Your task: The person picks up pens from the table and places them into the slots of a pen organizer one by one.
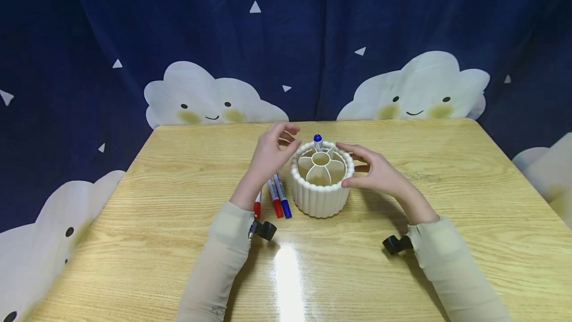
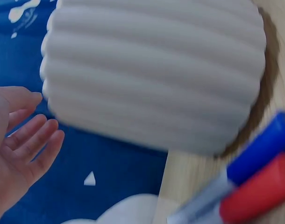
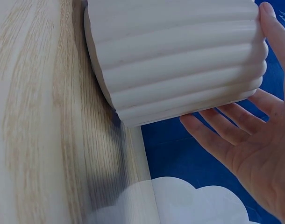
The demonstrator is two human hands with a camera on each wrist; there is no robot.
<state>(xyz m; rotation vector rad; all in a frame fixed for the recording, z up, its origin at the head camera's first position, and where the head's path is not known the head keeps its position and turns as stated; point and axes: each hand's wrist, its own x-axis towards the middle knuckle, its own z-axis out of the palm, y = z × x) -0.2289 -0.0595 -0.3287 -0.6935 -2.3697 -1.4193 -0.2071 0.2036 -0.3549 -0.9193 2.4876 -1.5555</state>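
A cream ribbed pen holder [image 1: 319, 200] with petal-shaped compartments stands upright on the table. One blue-capped marker [image 1: 318, 142] pokes up from its far compartment. My right hand [image 1: 373, 169] holds the holder's right side, thumb on the near rim and fingers round the far side; the right wrist view has the thumb [image 3: 273, 28] against the ribbed wall. At the holder's left, my left hand [image 1: 274, 150] has loosely bent fingers with nothing between them. Beside the holder lie a blue-capped marker [image 1: 283, 202] and a red-capped marker [image 1: 275, 200]. Another red-capped marker [image 1: 257, 206] is partly hidden by the left wrist.
The wooden table [image 1: 357, 272] reaches back to a dark blue curtain [image 1: 286, 39] with white clouds and triangles. Each wrist carries a small black camera mount, such as the left one [image 1: 266, 230]. Light glares off the table in front of the holder.
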